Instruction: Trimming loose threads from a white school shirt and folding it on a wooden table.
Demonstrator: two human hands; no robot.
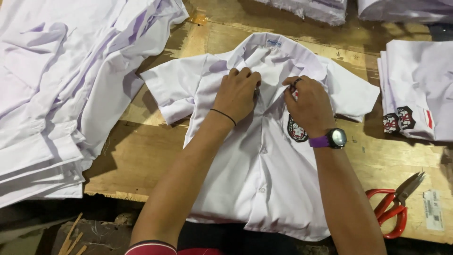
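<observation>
The white short-sleeved shirt (257, 156) lies face up at the centre of the frame on the wooden table (141, 151), collar toward the top, hem hanging over the near edge. My left hand (236, 94) rests curled on the upper placket just below the collar, fingertips gathered on the cloth. My right hand (309, 104) sits just beside it on the chest, fingers bent and pinching fabric at the placket. Both hands cover the top button area, so I cannot tell whether that button is fastened. My right wrist hides the upper part of the round chest badge (297, 131); only its lower half shows. A purple-strapped watch (330, 139) sits on that wrist, a thin black band (223, 115) on the left.

At lower right, red-handled scissors (394, 208) lie on the table, with a paper tag (433, 210) just beside them, its print too small to read. At right, a stack of folded white shirts (417, 89) is cut off by the frame edge. At upper left, a loose heap of white shirts (61, 89) spills over the table's edge and past the frame. More white bundles (321, 7) are cropped along the top.
</observation>
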